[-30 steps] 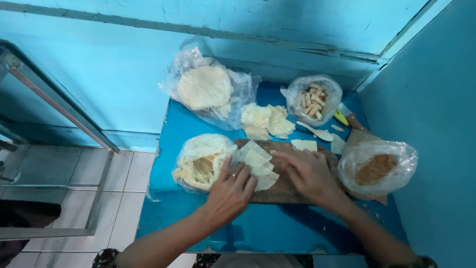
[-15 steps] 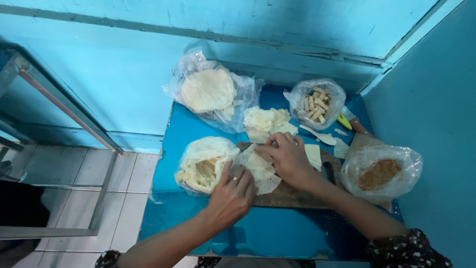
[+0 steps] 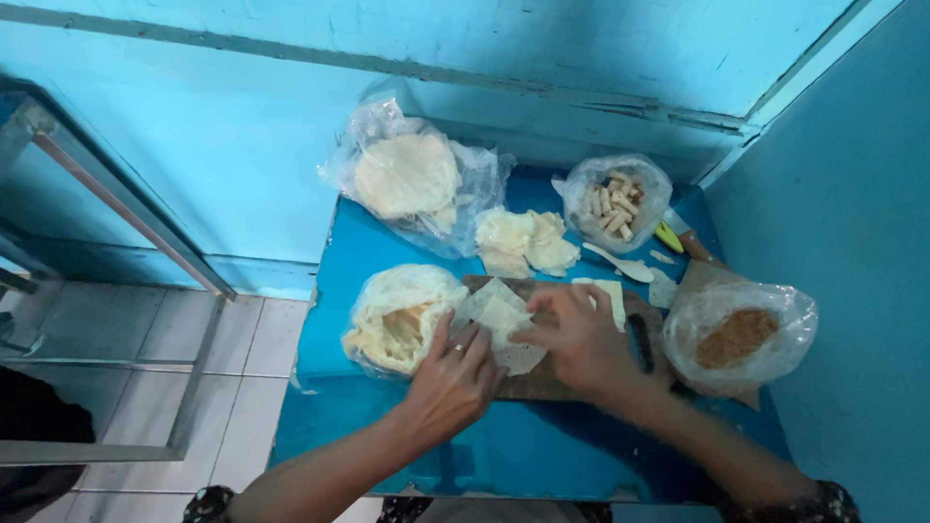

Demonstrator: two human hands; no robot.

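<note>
1. Pressing down on a small stack of thin, pale square wrappers [image 3: 502, 324], my two bare hands meet at the middle of a brown wooden board [image 3: 542, 383] that lies on a blue table [image 3: 387, 426].
2. A second ago my right hand [image 3: 579, 337] lay further right on the board, away from the wrappers. It has since moved left and now covers the right side of the stack, so both hands are on the same sheets.
3. My left hand [image 3: 453, 373] has hardly shifted. It lies palm down at the stack's lower left corner, fingers stretched forward and slightly spread, a ring on one finger, pinning the sheets flat instead of gripping them.
4. My right hand is arched, knuckles raised, thumb and fingertips drawn together at the top sheet's edge. I cannot tell if a sheet is actually pinched between them.
5. Both forearms come up from the bottom edge, angled inward toward each other.
6. Just left of the board, touching my left hand, sits an open clear bag of yellowish strips [image 3: 397, 320].
7. Behind the board are a loose heap of pale sheets [image 3: 528, 242], a bag of round white wrappers [image 3: 407, 174] and a bag of short tan sticks [image 3: 615, 203].
8. At the right sits a bag of brown crumbs [image 3: 738, 334].
</note>
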